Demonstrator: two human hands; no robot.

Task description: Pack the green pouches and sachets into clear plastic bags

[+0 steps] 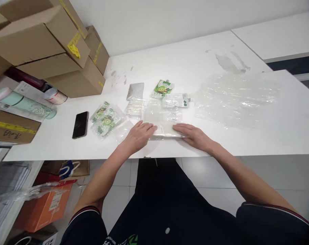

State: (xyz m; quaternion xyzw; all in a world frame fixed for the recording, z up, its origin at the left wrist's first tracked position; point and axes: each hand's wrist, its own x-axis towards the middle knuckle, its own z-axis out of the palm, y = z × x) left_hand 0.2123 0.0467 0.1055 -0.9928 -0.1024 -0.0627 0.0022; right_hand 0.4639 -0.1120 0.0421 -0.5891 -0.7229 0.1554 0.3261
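Both hands rest on a flat clear plastic bag (162, 117) near the table's front edge. At its left side lies my left hand (139, 136), fingers stretched out and pressed on the plastic. My right hand (193, 135) is laid over its right front corner, fingers extended and close together. Beyond the bag are a green fruit-printed pouch (161, 89), a white-backed pouch (175, 100) and a silver-grey packet (135, 91). Left of my left hand, green printed pouches (107, 120) lie in clear plastic. What is under my palms is hidden.
A black phone (80, 125) lies on the white table (246, 143) at left. Cardboard boxes (59, 44) are stacked behind it, near a mint-green bottle (24, 103). Crumpled clear plastic (236, 98) spreads over the right side. An orange box (46, 207) sits below the table.
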